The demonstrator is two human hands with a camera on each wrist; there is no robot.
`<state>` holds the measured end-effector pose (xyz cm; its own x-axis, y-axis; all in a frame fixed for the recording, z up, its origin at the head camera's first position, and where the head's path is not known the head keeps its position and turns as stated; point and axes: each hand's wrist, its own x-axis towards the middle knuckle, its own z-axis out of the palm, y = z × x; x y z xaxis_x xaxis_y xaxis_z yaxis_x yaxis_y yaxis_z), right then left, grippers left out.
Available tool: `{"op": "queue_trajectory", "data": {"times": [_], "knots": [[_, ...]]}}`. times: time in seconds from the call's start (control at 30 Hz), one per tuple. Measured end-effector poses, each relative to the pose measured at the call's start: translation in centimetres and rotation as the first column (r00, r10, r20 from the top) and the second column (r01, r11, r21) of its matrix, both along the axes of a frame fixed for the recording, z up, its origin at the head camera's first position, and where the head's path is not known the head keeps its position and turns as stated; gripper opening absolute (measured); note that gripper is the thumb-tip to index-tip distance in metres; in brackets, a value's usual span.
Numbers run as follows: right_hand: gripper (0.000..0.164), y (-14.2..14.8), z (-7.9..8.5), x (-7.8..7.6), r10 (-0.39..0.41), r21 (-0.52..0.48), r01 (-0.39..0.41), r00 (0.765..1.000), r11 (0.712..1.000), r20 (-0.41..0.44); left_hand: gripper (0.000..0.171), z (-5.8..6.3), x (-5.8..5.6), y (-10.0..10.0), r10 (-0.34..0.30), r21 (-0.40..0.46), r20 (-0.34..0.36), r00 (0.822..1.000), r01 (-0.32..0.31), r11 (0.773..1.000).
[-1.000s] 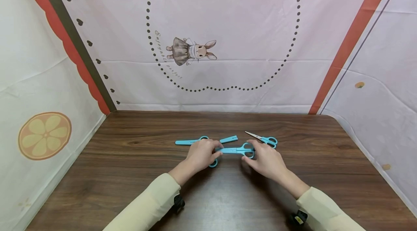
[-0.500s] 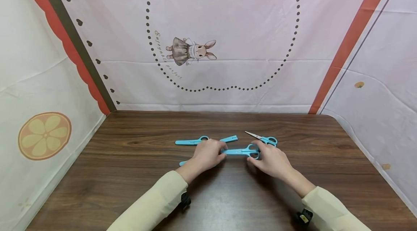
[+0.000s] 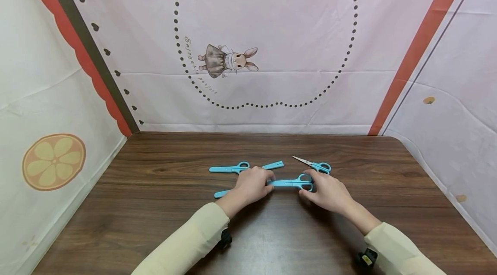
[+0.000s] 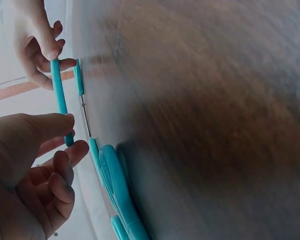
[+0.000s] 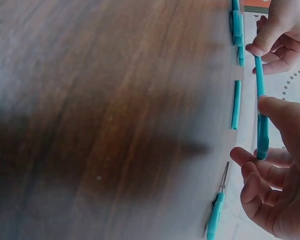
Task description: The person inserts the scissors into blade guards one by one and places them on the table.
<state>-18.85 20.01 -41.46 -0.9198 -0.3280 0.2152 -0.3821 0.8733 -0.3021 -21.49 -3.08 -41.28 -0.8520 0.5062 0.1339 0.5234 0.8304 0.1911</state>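
Note:
In the head view, a pair of light-blue scissors [image 3: 287, 183] with its blades inside a matching sheath is held level above the table. My left hand [image 3: 252, 183] pinches the sheath's tip end between thumb and fingers. At the other end my right hand [image 3: 330, 191] grips the handle loops. The left wrist view shows the scissors [image 4: 60, 92] edge-on, raised off the wood. Just behind my right hand lies an uncovered pair of scissors [image 3: 321, 167], its metal blades pointing left. A loose blue sheath [image 3: 273, 165] lies beyond my left hand.
Another sheathed pair of scissors [image 3: 227, 169] lies behind my left hand. A blue sheath end [image 3: 222, 194] pokes out under my left wrist, the rest hidden in the head view. The brown wooden table [image 3: 163, 223] meets a printed cloth backdrop [image 3: 295, 51].
Both hands have shifted right and slightly nearer to me, carrying the sheathed scissors along. My left forearm now covers the handle of the scissors under it, while its sheath end has come into view.

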Motion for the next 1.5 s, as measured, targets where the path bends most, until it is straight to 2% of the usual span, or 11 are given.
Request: {"op": "queue_trajectory", "data": {"times": [0.37,0.67,0.97,1.5], "knots": [[0.054,0.2,-0.1,0.0,-0.020,0.003,0.020,0.999,1.000,0.025,0.016,-0.3,-0.1,0.4,0.007,-0.023,0.017,1.000,-0.006,1.000],[0.050,0.5,-0.4,0.0,-0.024,0.008,0.023,0.999,1.000,0.036,0.019,-0.2,0.0,0.6,0.003,-0.039,0.048,0.999,-0.001,0.999],[0.050,0.7,-0.6,0.1,-0.017,0.012,0.017,1.000,1.000,0.020,0.018,-0.4,0.1,0.8,0.001,-0.040,0.060,0.998,0.001,0.999],[0.049,1.0,-0.7,0.0,-0.031,0.037,0.030,0.999,0.999,0.043,0.017,-0.6,-0.1,1.5,0.000,-0.069,0.068,0.998,0.005,0.998]]}}
